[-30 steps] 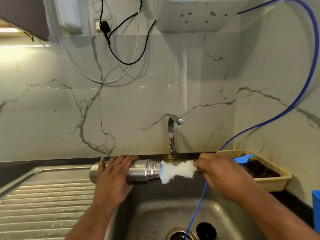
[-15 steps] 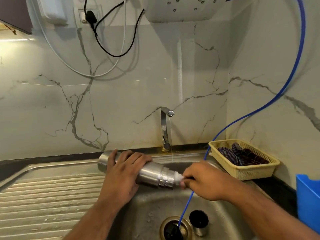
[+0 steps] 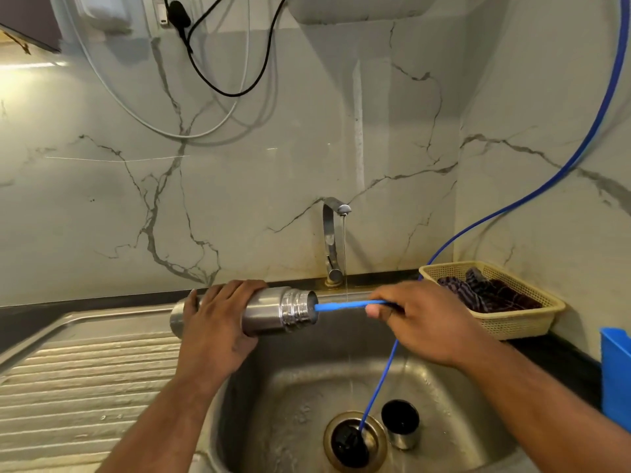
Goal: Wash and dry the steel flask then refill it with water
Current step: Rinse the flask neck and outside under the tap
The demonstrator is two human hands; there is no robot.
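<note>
The steel flask (image 3: 273, 310) lies sideways over the sink's left rim, its open threaded mouth pointing right. My left hand (image 3: 218, 322) grips its body from above. My right hand (image 3: 413, 319) holds the blue handle of a bottle brush (image 3: 345, 306); the handle runs into the flask's mouth and the brush head is hidden inside. A thin stream of water falls from the tap (image 3: 333, 240) just behind the handle. The flask's cap (image 3: 400, 423) stands in the sink basin (image 3: 293, 397) beside the drain.
A blue hose (image 3: 379, 387) drops from the upper right into the drain (image 3: 353, 438). A yellow basket (image 3: 512, 324) with dark cloths sits on the right counter, a blue container (image 3: 616, 373) at the right edge. The ribbed drainboard (image 3: 85, 377) lies left.
The white brush head, outside the flask's mouth a second ago, has gone inside; since half a second ago my right hand has drawn back right, baring the blue handle. The flask is level again.
</note>
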